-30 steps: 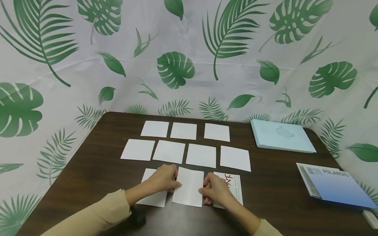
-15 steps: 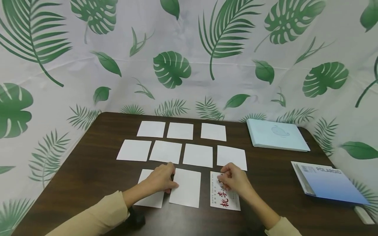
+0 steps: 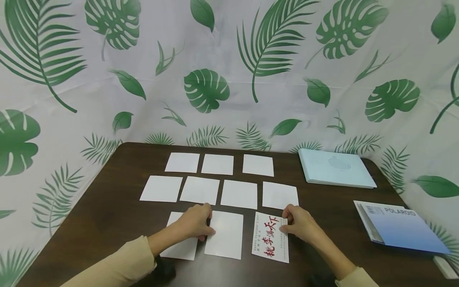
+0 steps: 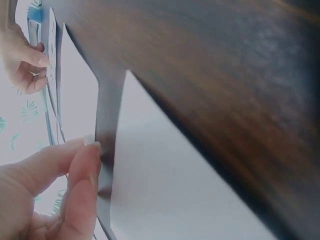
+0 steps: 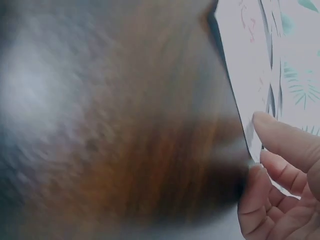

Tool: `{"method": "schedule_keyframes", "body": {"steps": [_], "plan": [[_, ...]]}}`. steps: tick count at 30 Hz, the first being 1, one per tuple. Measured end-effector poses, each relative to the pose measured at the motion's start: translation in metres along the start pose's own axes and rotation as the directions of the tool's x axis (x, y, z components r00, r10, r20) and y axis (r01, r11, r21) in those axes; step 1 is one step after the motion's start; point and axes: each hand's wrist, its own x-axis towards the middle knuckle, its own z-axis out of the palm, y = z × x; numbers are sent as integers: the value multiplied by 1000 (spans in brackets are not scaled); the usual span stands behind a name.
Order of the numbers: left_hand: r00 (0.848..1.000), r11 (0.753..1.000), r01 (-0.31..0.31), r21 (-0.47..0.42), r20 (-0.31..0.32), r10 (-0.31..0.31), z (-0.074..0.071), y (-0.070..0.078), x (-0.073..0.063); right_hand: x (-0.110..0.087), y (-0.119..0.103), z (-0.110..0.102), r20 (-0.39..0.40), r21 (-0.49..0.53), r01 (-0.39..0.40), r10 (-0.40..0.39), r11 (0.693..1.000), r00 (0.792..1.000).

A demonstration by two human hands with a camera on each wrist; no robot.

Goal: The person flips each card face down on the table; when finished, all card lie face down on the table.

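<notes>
In the head view a white card [image 3: 226, 236] lies at the front middle of the dark table. My left hand [image 3: 193, 223] pinches its left edge between thumb and fingers; the left wrist view shows the fingertips at the card's edge [image 4: 80, 95]. To its right lies a card printed with red Chinese characters [image 3: 269, 239]. My right hand [image 3: 303, 226] holds that printed card by its right edge, thumb on top and fingers below in the right wrist view. Another white card [image 3: 183, 249] lies partly hidden under my left forearm.
Behind the hands are two rows of blank white cards, such as one in the second row [image 3: 239, 194] and one in the back row [image 3: 258, 165]. A pale blue album [image 3: 335, 167] and a blue Polaroid folder [image 3: 405, 227] lie at the right. A leaf-patterned curtain [image 3: 157, 95] hangs behind.
My right hand has left the middle white card's right edge and moved right to the printed card, now gripping its right edge. My left hand has stayed at the middle card.
</notes>
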Motion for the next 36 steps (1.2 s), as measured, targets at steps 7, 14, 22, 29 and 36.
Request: {"method": "schedule_keyframes", "body": {"steps": [7,14,22,29,36], "plan": [[987,989,-148,-28,-59,147,1,6,5,2,7,-1,-1,-3,69,-69,998,998],[966,948,-259,-187,-70,250,20,29,34,2,14,-3,-25,50,159,-158,986,987],[968,930,-247,-273,-117,223,44,52,62,2,15,1,-36,109,236,-234,966,972],[987,876,-160,-454,-71,144,48,53,66,3,16,5,-51,157,171,-165,973,985],[995,852,-92,-516,-20,95,41,52,68,-8,6,4,-191,194,110,-72,975,979]]}}
